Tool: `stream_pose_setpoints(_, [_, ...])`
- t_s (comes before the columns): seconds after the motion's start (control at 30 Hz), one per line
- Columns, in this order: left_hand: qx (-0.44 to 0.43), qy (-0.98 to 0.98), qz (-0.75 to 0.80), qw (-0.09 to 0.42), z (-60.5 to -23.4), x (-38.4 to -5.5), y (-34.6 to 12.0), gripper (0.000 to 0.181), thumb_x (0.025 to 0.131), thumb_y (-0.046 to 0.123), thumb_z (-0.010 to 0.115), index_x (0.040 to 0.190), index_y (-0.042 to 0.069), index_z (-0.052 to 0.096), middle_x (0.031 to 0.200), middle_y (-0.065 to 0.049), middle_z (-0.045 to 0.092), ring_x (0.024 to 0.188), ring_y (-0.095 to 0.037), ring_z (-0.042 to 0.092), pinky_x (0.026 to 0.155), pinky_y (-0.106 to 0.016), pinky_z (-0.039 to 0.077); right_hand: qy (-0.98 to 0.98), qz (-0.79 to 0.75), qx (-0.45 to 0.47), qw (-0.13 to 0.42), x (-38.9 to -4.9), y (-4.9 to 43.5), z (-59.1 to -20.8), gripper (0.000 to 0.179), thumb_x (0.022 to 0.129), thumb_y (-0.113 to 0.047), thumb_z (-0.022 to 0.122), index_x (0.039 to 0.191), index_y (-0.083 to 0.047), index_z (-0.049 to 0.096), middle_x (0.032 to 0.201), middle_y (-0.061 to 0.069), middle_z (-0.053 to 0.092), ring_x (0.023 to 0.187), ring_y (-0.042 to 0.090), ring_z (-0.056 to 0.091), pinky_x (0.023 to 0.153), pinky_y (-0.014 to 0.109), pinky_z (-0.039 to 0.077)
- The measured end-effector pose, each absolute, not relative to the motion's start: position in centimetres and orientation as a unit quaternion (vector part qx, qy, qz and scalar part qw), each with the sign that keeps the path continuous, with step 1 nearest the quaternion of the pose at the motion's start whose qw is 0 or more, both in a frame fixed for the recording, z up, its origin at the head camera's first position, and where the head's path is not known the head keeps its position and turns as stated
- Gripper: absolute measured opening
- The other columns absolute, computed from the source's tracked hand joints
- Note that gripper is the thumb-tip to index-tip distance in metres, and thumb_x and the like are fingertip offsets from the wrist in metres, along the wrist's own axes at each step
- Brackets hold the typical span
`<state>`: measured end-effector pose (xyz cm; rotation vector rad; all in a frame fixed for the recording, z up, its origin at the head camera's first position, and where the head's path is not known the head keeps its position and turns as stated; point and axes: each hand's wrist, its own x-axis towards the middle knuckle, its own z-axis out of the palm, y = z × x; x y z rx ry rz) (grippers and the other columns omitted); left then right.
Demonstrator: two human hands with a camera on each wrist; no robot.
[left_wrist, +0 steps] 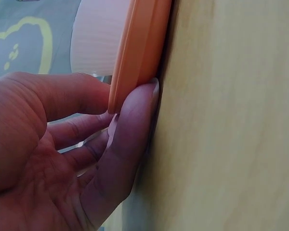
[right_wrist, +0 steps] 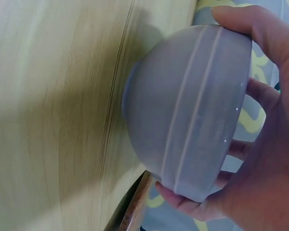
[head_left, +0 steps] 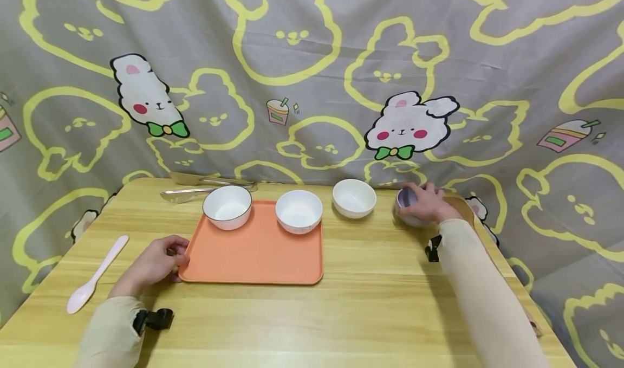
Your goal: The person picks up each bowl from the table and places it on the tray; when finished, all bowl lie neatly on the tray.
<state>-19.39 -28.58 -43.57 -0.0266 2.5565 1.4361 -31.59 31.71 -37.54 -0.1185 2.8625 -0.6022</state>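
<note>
On the left, my left hand (head_left: 155,262) pinches the near left edge of an orange tray (head_left: 253,257), finger and thumb on either side of its rim in the left wrist view. Far to the right, my right hand (head_left: 430,202) grips a grey-purple bowl (right_wrist: 188,110) across its rim, fingers spread around it. Two pale stripes ring the bowl, and its base is close over the wooden table. On the tray's far side stand a dark-rimmed white bowl (head_left: 227,208) and another white bowl (head_left: 299,212).
A third white bowl (head_left: 353,198) stands right of the tray. Metal utensils (head_left: 185,194) lie at the back left, a pink spoon (head_left: 96,276) at the far left. A brown wooden board (head_left: 462,206) lies beyond my right hand. A patterned curtain (head_left: 312,86) hangs behind the table.
</note>
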Motion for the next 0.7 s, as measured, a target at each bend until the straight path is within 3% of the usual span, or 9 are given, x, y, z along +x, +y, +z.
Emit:
stream_pose_setpoints(0.33, [-0.006,0.864,0.493,0.103,-43.9,-19.4,-28.5,0.038,0.090,-0.003,0.058,0.124,-0.015,0.047,0.096,-0.018,0.051,0.069,-0.025,0.059,0.055,-0.038,0.058,0.972,-0.199,-0.089,0.087,-29.8,32.1,-37.0,0.083,0.076,-0.039,0.079,0.146,-0.014,0.041,0.136,0.034,0.024,0.113,0.056,0.024,0.081,0.064,0.041])
stream_pose_setpoints(0.7, [0.001,0.866,0.491,0.098,-43.8,-19.4,-28.5,0.037,0.089,-0.005,0.058,0.123,-0.016,0.048,0.095,-0.018,0.052,0.068,-0.025,0.058,0.053,-0.038,0.057,0.971,-0.176,-0.147,0.074,-26.7,30.7,-35.3,0.079,0.073,-0.033,0.082,0.143,-0.023,0.048,0.138,0.027,0.025,0.113,0.047,0.027,0.072,0.050,0.046])
